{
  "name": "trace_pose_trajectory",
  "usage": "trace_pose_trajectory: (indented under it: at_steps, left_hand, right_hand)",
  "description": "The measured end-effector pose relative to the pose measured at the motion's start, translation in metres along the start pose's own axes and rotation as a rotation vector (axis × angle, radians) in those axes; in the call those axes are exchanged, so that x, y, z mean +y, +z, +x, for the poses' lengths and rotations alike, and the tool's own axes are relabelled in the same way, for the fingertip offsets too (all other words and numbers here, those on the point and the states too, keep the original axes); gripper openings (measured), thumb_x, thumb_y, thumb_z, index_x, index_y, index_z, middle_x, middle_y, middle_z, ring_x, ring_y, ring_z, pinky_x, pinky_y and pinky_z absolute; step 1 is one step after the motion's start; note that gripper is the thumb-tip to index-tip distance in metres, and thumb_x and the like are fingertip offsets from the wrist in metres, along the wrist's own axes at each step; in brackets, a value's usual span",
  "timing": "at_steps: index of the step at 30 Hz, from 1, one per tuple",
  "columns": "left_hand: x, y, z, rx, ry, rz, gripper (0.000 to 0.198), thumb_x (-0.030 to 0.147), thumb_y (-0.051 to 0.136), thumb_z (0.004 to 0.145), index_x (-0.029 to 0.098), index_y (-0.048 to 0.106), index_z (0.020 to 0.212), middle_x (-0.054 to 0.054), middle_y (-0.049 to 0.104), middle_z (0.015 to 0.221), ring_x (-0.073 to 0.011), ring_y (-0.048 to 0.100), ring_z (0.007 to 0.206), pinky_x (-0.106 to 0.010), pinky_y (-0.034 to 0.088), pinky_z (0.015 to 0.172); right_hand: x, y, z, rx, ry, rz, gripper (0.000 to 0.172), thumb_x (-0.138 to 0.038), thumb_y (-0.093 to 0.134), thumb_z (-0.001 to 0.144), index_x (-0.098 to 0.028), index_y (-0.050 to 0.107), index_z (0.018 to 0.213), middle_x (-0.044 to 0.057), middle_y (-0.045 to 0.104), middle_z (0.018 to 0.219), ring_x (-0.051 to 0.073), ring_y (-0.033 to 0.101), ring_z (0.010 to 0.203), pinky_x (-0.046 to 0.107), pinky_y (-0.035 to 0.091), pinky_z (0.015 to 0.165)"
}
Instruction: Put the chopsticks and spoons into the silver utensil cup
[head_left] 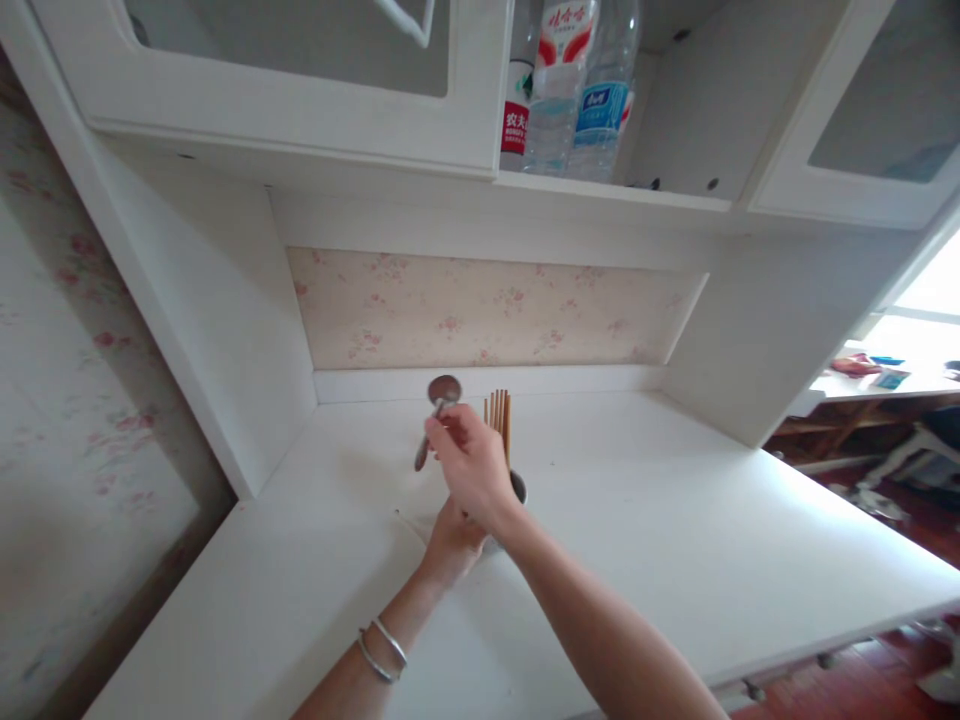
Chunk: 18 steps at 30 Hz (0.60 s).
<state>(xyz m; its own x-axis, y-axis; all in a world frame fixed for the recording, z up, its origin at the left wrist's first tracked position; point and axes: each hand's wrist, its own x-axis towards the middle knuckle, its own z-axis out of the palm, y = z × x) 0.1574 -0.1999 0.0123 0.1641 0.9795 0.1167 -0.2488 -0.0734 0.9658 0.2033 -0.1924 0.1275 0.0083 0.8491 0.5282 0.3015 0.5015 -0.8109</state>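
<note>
My right hand (472, 462) is closed around the handle of a metal spoon (441, 397), its bowl tilted up toward the back wall. Just behind the hand, several wooden chopsticks (499, 418) stand upright in a metal holder cup (517, 487), which is mostly hidden. My left hand (452, 545), with two silver bangles (382, 649) on the wrist, reaches under the right hand and seems to grip the holder's base; its fingers are largely hidden.
A white countertop (637, 540) fills the niche, with a floral back panel (487, 310) and white side walls. Above it, plastic water bottles (577, 90) stand on a cabinet shelf. A cluttered table (877, 375) and reddish floor lie to the right.
</note>
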Motion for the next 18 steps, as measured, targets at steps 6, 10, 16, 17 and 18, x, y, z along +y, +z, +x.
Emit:
trace_pose_trajectory:
  at_steps: [6,10,16,17,18]
  left_hand:
    - [0.007,0.003,-0.004,-0.144,0.036,-0.008,0.062,0.039,0.072,0.07,0.019,0.049,0.124,-0.011,0.061,0.118,-0.0241,0.06,0.1,-0.033,0.045,0.086]
    - [0.003,0.004,-0.003,-0.124,0.048,0.004,0.063,0.039,0.074,0.068,0.019,0.05,0.123,-0.012,0.061,0.119,-0.0249,0.06,0.101,-0.035,0.044,0.088]
    - [0.006,0.006,-0.004,-0.115,0.078,0.056,0.06,0.039,0.071,0.071,0.018,0.051,0.124,-0.012,0.059,0.122,-0.0257,0.058,0.107,-0.036,0.043,0.093]
    - [0.007,0.006,-0.005,-0.117,0.076,0.073,0.06,0.039,0.071,0.072,0.018,0.05,0.124,-0.011,0.059,0.122,-0.0255,0.057,0.108,-0.036,0.043,0.093]
    - [0.007,0.006,-0.004,-0.115,0.075,0.09,0.06,0.039,0.07,0.073,0.018,0.049,0.125,-0.011,0.059,0.122,-0.0255,0.057,0.108,-0.036,0.042,0.094]
  right_hand:
    - [0.051,-0.065,-0.016,0.354,0.17,0.297,0.021,-0.04,0.058,0.08,-0.02,0.054,0.076,-0.003,0.054,0.068,0.012,0.048,0.059,0.025,0.042,0.058]
    - [0.089,-0.076,-0.033,0.358,0.253,0.221,0.021,-0.04,0.061,0.077,-0.019,0.057,0.074,-0.001,0.056,0.071,0.014,0.05,0.066,0.026,0.042,0.063]
    - [0.118,-0.069,-0.05,0.24,0.303,0.145,0.024,-0.043,0.062,0.076,-0.018,0.061,0.076,0.003,0.06,0.081,0.017,0.056,0.074,0.028,0.045,0.064]
    - [0.12,-0.069,-0.051,0.228,0.312,0.15,0.025,-0.043,0.062,0.077,-0.018,0.062,0.08,0.004,0.061,0.084,0.017,0.058,0.076,0.028,0.046,0.065]
    - [0.121,-0.069,-0.052,0.213,0.314,0.155,0.026,-0.044,0.061,0.077,-0.019,0.063,0.085,0.004,0.062,0.088,0.018,0.059,0.078,0.029,0.046,0.066]
